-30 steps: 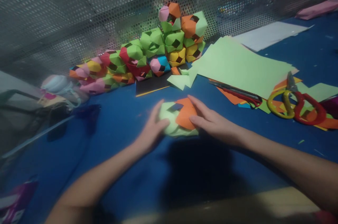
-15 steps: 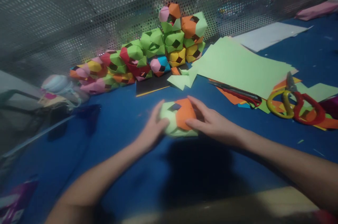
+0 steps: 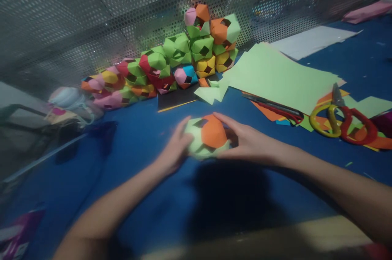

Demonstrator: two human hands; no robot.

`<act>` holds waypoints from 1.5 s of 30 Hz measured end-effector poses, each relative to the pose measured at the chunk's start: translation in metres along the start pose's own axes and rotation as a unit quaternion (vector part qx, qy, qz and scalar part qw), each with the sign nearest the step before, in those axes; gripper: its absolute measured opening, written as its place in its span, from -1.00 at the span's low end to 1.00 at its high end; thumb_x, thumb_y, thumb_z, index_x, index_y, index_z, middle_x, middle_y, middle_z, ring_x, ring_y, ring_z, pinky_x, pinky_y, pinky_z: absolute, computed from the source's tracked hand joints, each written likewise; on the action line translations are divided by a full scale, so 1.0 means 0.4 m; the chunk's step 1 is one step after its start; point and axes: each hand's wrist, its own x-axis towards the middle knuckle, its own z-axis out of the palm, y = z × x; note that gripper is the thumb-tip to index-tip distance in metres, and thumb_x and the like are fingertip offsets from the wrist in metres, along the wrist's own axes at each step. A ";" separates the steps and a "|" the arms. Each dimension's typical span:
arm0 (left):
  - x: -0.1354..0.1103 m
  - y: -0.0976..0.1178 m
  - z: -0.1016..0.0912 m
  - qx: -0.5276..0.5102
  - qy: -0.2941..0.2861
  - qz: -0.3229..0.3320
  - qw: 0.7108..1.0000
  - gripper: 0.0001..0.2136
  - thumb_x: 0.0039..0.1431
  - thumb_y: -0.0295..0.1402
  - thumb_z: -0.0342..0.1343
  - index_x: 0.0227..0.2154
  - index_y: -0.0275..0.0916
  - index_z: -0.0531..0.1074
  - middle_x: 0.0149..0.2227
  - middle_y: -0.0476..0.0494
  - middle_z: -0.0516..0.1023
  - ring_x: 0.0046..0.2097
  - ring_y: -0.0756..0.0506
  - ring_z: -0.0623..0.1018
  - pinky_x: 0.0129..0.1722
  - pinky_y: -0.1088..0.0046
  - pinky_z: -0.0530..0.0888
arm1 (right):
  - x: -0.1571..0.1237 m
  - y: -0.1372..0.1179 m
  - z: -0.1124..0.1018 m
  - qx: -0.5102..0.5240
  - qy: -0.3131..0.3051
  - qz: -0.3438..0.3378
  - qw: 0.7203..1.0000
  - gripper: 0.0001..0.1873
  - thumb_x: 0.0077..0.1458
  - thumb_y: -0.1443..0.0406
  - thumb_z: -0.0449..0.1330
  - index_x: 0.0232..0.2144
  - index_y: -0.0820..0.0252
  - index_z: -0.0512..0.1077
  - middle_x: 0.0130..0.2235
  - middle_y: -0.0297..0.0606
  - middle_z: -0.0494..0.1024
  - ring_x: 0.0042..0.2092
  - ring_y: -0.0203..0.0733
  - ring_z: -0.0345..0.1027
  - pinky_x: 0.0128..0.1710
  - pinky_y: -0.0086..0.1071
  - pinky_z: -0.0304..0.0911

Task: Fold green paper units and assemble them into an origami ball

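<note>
A folded paper ball [image 3: 213, 132], pale green with an orange panel and dark openings, is held between my two hands above the blue tabletop [image 3: 147, 211]. My left hand [image 3: 179, 143] grips its left side, thumb toward me and fingers behind. On the right side, my right hand [image 3: 245, 137] curves around it, one finger at the top edge and the thumb low near the bottom. The fingertips behind the ball are hidden. Beyond it lie pale green paper scraps [image 3: 211, 92] on a dark sheet [image 3: 174, 100].
Several coloured paper balls [image 3: 177, 50] are stacked against a perforated metal panel [image 3: 122, 19]. To the right are a stack of pale green paper [image 3: 275, 72], red-handled scissors [image 3: 275, 107] and scissors with yellow and red handles [image 3: 333, 119]. A white sheet [image 3: 312, 41] lies behind.
The ball has turned slightly, its orange panel shifting left and showing more fully. My right thumb has moved from the orange panel down to the ball's lower edge.
</note>
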 end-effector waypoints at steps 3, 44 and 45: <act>0.004 -0.002 -0.006 0.033 0.010 0.005 0.999 -0.22 -0.14 -0.08 0.28 0.16 -0.11 0.11 0.21 -0.31 0.19 0.09 -0.33 0.37 -0.02 0.15 0.40 | 0.002 0.008 0.009 0.029 0.006 -0.005 1.000 0.03 -0.16 0.16 0.34 0.28 0.16 -0.06 0.25 -0.06 0.16 0.22 0.07 0.10 0.14 -0.09 0.18; -0.021 -0.022 -0.002 0.059 0.003 0.074 0.996 -0.26 -0.02 0.00 0.16 0.20 0.00 0.00 0.12 -0.18 0.28 0.01 -0.22 0.43 -0.07 0.25 0.41 | -0.023 0.000 0.046 -0.068 0.077 -0.092 0.990 0.05 -0.11 -0.03 0.27 0.30 0.04 -0.17 0.34 -0.16 -0.13 0.33 0.06 -0.26 0.25 -0.04 -0.08; -0.022 -0.023 0.001 0.057 0.001 0.067 0.996 -0.29 -0.01 0.00 0.15 0.19 -0.01 0.03 0.09 -0.19 0.31 -0.02 -0.21 0.44 -0.10 0.26 0.42 | -0.022 0.001 0.050 -0.066 0.081 -0.091 0.990 0.03 -0.10 -0.02 0.27 0.30 0.04 -0.14 0.33 -0.14 -0.07 0.32 0.06 -0.19 0.24 -0.06 -0.06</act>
